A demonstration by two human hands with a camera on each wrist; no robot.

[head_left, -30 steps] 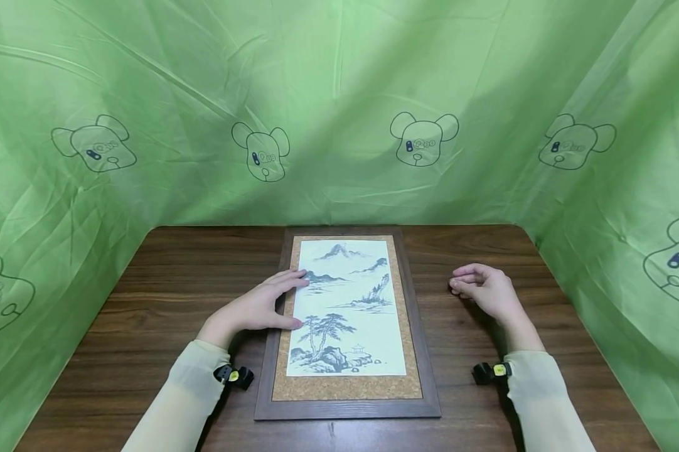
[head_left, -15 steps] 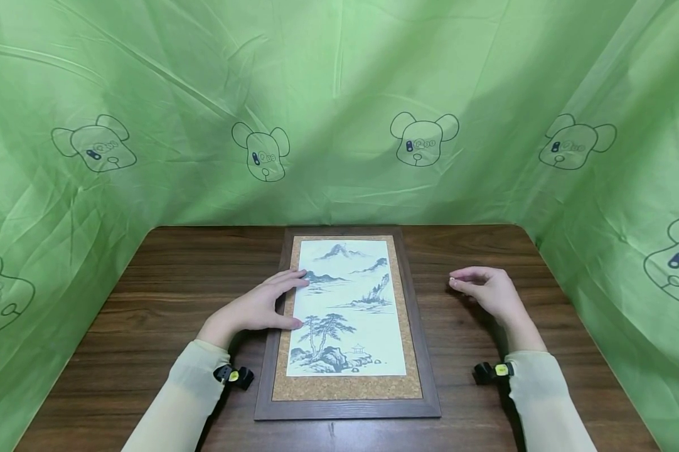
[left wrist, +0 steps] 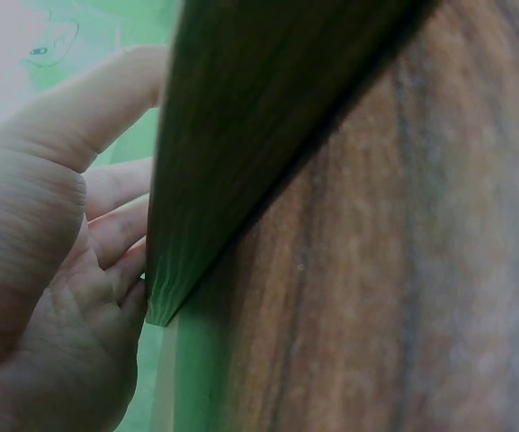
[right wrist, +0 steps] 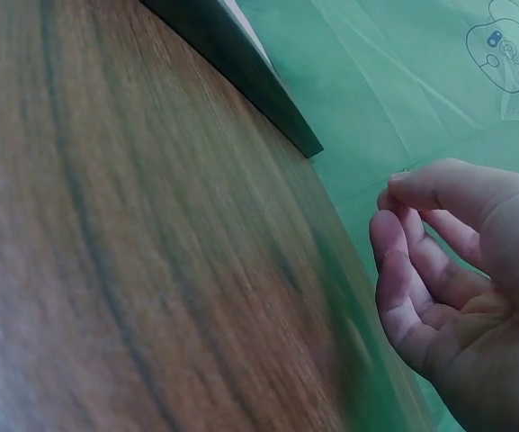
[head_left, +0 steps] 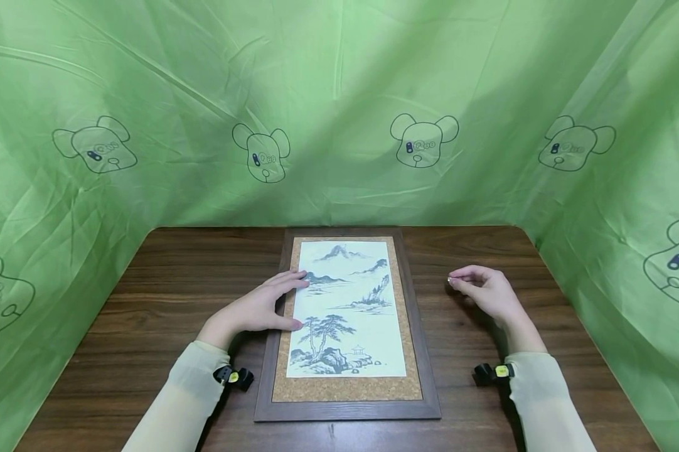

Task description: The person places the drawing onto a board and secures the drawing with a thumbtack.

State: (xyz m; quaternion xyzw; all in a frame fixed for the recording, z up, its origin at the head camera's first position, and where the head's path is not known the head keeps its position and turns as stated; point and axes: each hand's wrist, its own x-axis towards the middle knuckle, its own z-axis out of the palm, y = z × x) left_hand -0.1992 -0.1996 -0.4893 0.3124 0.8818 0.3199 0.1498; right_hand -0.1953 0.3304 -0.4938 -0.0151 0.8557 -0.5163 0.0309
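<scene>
A framed cork board [head_left: 347,390] lies flat on the table, with a sheet of paper [head_left: 351,301] on it printed with a landscape of mountains and trees. My left hand [head_left: 260,306] rests over the board's left side, thumb and fingers spread, fingertips at the paper's left edge. To the right of the board, my right hand [head_left: 486,292] is just above the table. Its thumb and index finger pinch a tiny pale, shiny thing [head_left: 450,280], mostly hidden between the fingertips; I cannot tell its kind. The right wrist view shows the other fingers [right wrist: 403,288] curled inward.
The brown wooden table [head_left: 187,270] extends on both sides of the board. A green cloth [head_left: 339,113] printed with bear heads encloses it at the back and sides. A small black camera [head_left: 489,375] is strapped at each wrist.
My right thumb and index finger have shifted slightly, so the tiny pale thing now shows at their tips. The left hand, board and paper have stayed in place.
</scene>
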